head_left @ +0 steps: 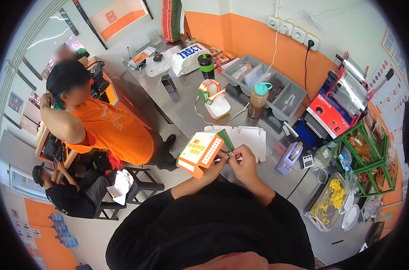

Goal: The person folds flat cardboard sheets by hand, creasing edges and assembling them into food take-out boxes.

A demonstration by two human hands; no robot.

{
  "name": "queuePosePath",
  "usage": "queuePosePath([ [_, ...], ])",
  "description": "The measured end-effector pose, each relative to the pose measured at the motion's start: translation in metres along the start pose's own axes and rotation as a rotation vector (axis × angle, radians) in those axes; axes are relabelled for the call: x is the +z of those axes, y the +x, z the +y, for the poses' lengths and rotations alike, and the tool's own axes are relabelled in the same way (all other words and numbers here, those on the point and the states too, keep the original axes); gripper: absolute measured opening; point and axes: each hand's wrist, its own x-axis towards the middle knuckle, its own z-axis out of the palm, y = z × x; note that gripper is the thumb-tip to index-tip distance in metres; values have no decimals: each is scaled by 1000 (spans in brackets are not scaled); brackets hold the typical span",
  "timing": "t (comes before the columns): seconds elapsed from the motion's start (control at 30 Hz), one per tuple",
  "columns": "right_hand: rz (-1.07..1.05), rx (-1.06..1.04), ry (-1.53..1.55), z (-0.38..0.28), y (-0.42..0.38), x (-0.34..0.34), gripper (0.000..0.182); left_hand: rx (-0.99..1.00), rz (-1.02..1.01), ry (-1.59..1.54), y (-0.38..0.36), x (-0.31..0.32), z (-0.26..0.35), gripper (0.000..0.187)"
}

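Observation:
A partly folded cardboard food box [201, 150], white, orange and green with yellow and orange lettering, is held up in front of me over the table's near edge. My left hand [213, 170] grips its lower right side, with some fingers hidden behind the card. My right hand [244, 163] is closed in a pinch at the edge of the box's green flap, touching the left fingertips. Beyond them a flat white cardboard blank [249, 138] lies on the metal table [179, 101].
Folded boxes [218, 107], a bottle with a turquoise lid [259, 100] and a grey divided tray [283, 101] stand farther back. To the right are a purple tape dispenser [289, 158], a red sealing machine [332, 112] and a tray of yellow food [328, 202]. A person in orange [110, 123] stands left.

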Motion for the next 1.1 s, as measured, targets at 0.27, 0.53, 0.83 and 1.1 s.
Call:
queuePosePath([
  [0.27,-42,-18,-35,1,-1,-1,14,14,23,-1,-3,1,-7,9],
  [0.53,-88,-36,-32,3,-1,-4,12,146,108,34,-4,2,11,12],
  [0.83,-216,313,537,10,3,-9,10,7,64,-35,3,-4,28,15],
  [1.1,-228,251,528,6,-2,-5,10,22,22,-5,4,-7,38,12],
])
